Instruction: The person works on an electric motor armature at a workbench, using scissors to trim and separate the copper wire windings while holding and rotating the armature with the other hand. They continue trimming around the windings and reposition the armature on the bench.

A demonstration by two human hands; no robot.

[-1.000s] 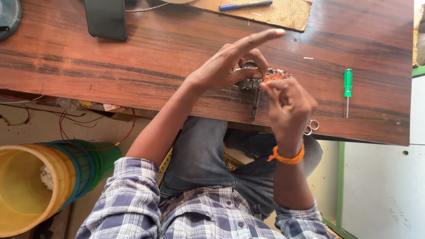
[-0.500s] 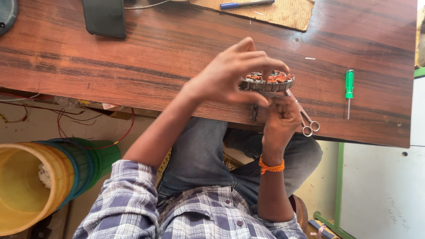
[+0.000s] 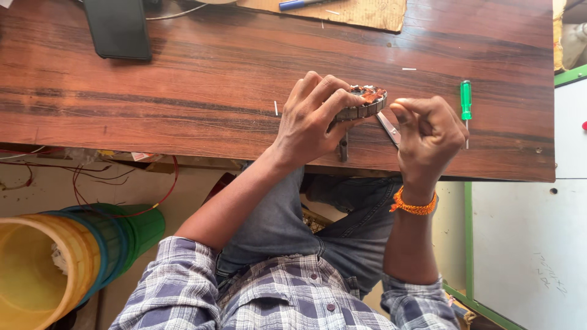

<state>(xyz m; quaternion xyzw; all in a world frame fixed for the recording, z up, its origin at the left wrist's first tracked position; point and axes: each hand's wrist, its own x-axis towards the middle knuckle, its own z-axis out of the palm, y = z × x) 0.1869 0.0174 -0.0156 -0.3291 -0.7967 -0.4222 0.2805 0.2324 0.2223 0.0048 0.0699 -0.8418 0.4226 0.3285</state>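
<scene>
Left hand (image 3: pixel 309 119) grips a wound metal ring (image 3: pixel 365 102) near the table (image 3: pixel 183 79) front edge, right hand (image 3: pixel 431 134) pinched narrow just beside, screwdriver (image 3: pixel 466 101) beyond.

Round metal stator (image 3: pixel 365 102) — copper windings showing — tilted on edge near the table's front edge.

Brown streaked wooden table (image 3: pixel 183 91), green-handled screwdriver (image 3: pixel 466 101), orange wristband (image 3: pixel 414 205), blue-and-white plaid shirt (image 3: pixel 275 293), yellow bucket (image 3: pixel 30 275)
</scene>
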